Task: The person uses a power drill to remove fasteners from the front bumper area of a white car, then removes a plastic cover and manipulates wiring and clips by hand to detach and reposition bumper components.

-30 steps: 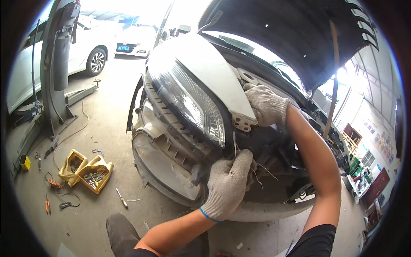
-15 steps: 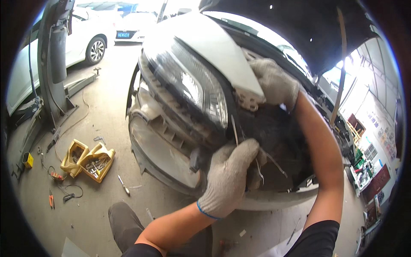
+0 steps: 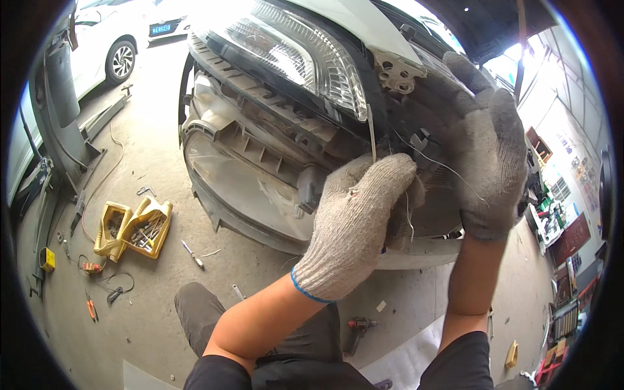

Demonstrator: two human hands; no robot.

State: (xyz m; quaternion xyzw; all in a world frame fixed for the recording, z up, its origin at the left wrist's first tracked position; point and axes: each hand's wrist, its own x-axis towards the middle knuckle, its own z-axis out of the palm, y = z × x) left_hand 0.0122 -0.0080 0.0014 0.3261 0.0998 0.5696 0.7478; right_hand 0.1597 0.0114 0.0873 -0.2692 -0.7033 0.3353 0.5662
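Note:
My left hand (image 3: 364,221), in a knitted off-white glove, is closed below the inner corner of the headlight (image 3: 292,58). A thin pale strip (image 3: 372,130) runs from that corner down into its fingers. My right hand (image 3: 491,156), in a dirtier grey glove, is raised to the right with fingers apart and nothing visible in it. A fine whitish wire (image 3: 442,162) crosses the dark cavity between the hands and ends by the right palm. Above them, a bracket with round holes (image 3: 398,75) shows at the fender's end. The left fingertips are partly hidden.
Below the headlight is the exposed front of the car with a large dusty lens (image 3: 240,185). On the floor are cut-open yellow containers (image 3: 153,227) of small metal parts, a screwdriver (image 3: 193,255), pliers (image 3: 91,307) and a power drill (image 3: 359,330). A lift post (image 3: 62,97) stands left.
My right hand has come off the fender's edge, moved down and right, and opened. My left hand stays closed on the strip. The view has shifted, so the car sits higher in the picture.

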